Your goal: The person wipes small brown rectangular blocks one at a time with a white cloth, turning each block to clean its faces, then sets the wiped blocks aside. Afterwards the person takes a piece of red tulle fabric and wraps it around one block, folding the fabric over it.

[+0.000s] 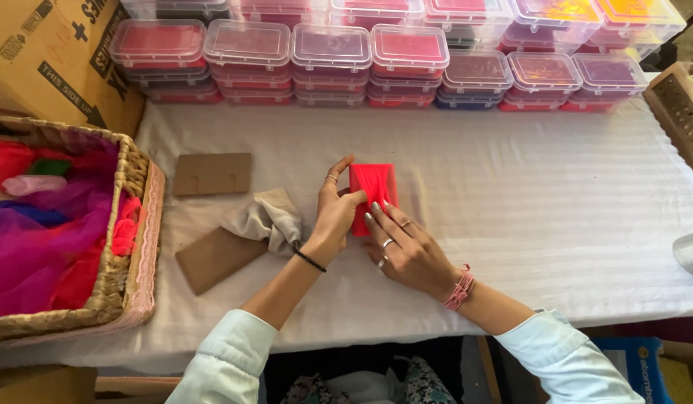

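We're working at a table w/ a white ribbed cloth (511,194), stacks of clear lidded plastic boxes (376,63) along the back, a wicker basket (129,224) of bright fabrics at left. Our left hand (333,213) is pinching the red fabric-wrapped card (373,196) at its left edge, fingers closed on it; our right hand (405,247) is pressing down on its lower part, fingertips flat, not clamping. It's lying mid-table, between both hands. Fabric looks light, soft, prob. stretchy & slippy; best gripped at the stiff card edges. A beige cloth on a brown card (242,236) and a bare cardboard card (212,173) are sitting near, left.
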